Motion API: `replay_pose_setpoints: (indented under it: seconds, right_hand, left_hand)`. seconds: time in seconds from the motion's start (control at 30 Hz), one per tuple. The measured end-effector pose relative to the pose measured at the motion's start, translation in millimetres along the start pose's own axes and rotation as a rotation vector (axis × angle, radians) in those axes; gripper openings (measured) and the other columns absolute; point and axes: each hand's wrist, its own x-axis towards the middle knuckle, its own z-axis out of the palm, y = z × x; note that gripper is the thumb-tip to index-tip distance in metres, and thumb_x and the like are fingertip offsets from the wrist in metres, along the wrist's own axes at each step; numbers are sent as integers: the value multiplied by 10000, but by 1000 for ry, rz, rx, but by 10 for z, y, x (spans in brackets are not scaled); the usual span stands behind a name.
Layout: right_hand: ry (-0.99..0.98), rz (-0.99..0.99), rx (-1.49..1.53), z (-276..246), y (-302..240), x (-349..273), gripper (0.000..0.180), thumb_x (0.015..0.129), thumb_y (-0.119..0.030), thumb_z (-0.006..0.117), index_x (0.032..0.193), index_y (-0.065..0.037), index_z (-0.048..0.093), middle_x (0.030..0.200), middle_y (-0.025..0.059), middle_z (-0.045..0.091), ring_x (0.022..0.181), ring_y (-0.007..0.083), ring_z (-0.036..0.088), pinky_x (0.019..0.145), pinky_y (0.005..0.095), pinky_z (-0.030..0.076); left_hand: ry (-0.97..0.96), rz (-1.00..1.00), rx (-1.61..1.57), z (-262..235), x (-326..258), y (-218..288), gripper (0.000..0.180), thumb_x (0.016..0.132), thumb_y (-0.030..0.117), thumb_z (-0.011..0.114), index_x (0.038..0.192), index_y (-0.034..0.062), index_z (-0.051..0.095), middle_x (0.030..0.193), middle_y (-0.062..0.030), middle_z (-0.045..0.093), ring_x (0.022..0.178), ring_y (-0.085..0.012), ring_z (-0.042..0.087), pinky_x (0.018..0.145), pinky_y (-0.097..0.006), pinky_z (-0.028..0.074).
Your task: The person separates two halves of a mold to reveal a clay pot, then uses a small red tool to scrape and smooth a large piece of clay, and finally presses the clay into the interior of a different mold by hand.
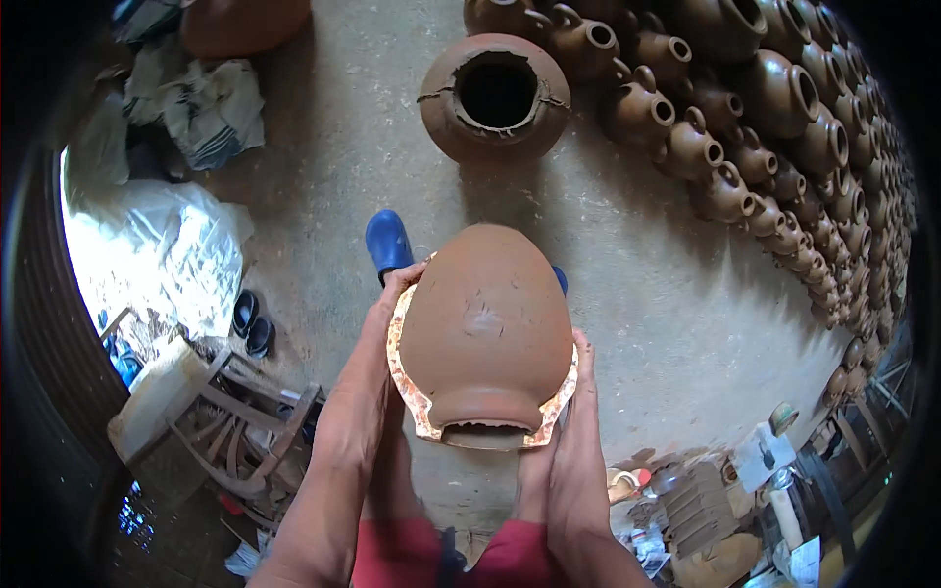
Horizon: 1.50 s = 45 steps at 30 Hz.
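Between my two hands is a brown clay pot half (485, 323), its rounded end away from me and its narrow neck toward me. A pale, orange-speckled mould edge (396, 353) borders it on both sides. My left hand (400, 284) grips the mould's left side, fingers mostly hidden behind it. My right hand (584, 358) holds the right side, and its fingers are largely out of sight too. On the floor beyond stands a round clay pot (441, 103) with a ragged, torn-edged opening and a seam of rough clay at each side.
Rows of brown clay jugs (720, 191) fill the far right. Clear plastic sheeting (162, 245), dark sandals (253, 323) and a broken wooden chair (240, 431) lie at left. Stacked clay slabs (698, 510) sit at lower right. A blue shoe (388, 240) is on my left foot.
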Motion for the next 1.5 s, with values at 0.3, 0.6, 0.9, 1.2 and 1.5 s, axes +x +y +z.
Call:
replay_pose_setpoints:
  seconds: [0.3,0.6,0.9,1.2,1.5]
  right_hand:
    - [65,-33,-7,360,80,986,338,997,-343,615,1141,-56,720,1010,42,725,857,160,687,756,315,564]
    - [127,81,35,647,149,1349,388,1037,-339,600,1259,-31,679,1092,46,726,902,167,699,777,312,572]
    - [170,119,-9,744,72,1440,395,1028,-353,595,1243,-34,681,1093,57,727,902,187,702,788,328,577]
    - [192,136,-45,763,-21,1511,402,1019,-368,591,1227,-36,683,1093,69,728,902,208,705,799,344,583]
    - [234,171,-109,774,-68,1512,410,1009,-382,586,1211,-39,685,1093,81,730,902,229,707,809,360,588]
  left_hand:
    - [71,-256,-50,-103,1094,437,278,983,244,638,1156,56,748,1076,-70,766,933,-175,724,816,-351,587]
    - [64,-225,-181,-298,1282,649,297,963,252,674,1153,33,738,1051,-107,778,856,-211,740,785,-390,612]
    - [98,-209,-178,-355,1292,647,284,985,228,659,1178,29,719,1048,-108,773,847,-217,742,785,-389,624]
    - [49,-208,-157,-323,1330,684,265,1011,196,635,1206,33,711,1063,-105,771,892,-215,746,830,-391,625]
    - [170,-235,-105,-435,1401,657,291,984,192,622,1222,55,720,1072,-89,774,941,-220,737,867,-402,605]
